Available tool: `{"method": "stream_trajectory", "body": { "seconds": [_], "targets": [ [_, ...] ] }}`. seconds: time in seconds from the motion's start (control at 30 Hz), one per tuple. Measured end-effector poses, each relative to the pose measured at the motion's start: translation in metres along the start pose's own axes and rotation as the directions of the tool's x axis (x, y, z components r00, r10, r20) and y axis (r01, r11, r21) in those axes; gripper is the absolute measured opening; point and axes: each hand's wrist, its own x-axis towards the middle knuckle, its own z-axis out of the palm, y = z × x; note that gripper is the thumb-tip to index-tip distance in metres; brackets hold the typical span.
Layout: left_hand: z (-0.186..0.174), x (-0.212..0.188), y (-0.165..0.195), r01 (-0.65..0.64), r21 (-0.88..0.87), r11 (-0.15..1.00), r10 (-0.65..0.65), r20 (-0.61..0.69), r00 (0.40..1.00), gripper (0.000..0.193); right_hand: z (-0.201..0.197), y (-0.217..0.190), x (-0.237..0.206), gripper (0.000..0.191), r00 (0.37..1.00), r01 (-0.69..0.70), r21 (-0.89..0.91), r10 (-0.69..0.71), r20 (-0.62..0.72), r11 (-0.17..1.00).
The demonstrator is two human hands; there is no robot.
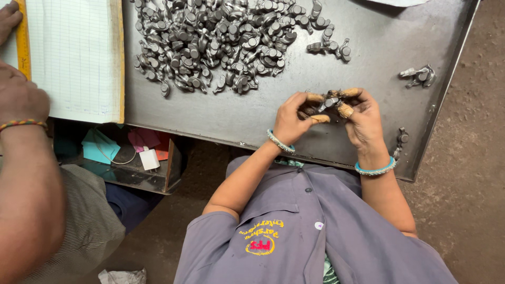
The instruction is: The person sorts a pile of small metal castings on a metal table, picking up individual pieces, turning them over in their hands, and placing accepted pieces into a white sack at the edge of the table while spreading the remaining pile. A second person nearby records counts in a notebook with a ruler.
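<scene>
You have a small grey metal part pinched between both hands, just above the table's near edge, toward its right end. Your left hand and right hand each clench on it, fingertips wearing tan caps. A bangle rings each wrist. At the table's far edge lies a large heap of like metal parts; one loose part sits by the right edge, another near the right corner. At the left end an open ruled ledger rests, with another person's arm beside it. Below the table, a box of coloured papers.
</scene>
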Motion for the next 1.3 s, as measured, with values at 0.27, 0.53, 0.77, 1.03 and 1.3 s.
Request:
{"method": "stream_trajectory", "body": {
  "seconds": [0.27, 0.53, 0.77, 1.03, 1.3],
  "targets": [
    [0.01, -0.006, -0.054, 0.382, -0.615, 0.689, -0.302, 0.235, 0.924, 0.02, -0.004, 0.004, -0.004, 0.027, 0.995, -0.1, -0.079, 0.101, 0.003, 0.992],
    [-0.003, -0.002, -0.051, 0.304, -0.567, 0.765, -0.206, 0.232, 0.951, 0.015, -0.014, 0.004, 0.004, 0.016, 0.966, -0.176, -0.428, 0.239, 0.098, 0.886],
    [-0.023, 0.007, -0.037, 0.311, -0.284, 0.907, -0.331, -0.022, 0.943, 0.012, 0.014, -0.033, 0.034, 0.025, 0.991, -0.013, -0.144, 0.032, 0.13, 0.99],
    [-0.035, 0.009, -0.042, 0.219, -0.216, 0.951, -0.265, -0.209, 0.942, 0.016, 0.076, -0.004, 0.023, 0.046, 0.854, 0.422, -0.904, -0.302, 0.423, -0.074],
    [-0.032, 0.009, -0.047, 0.255, -0.243, 0.936, -0.304, -0.192, 0.933, 0.019, 0.026, 0.018, 0.03, 0.038, 0.997, 0.06, -0.371, -0.037, 0.07, 0.927]
  ]
}}
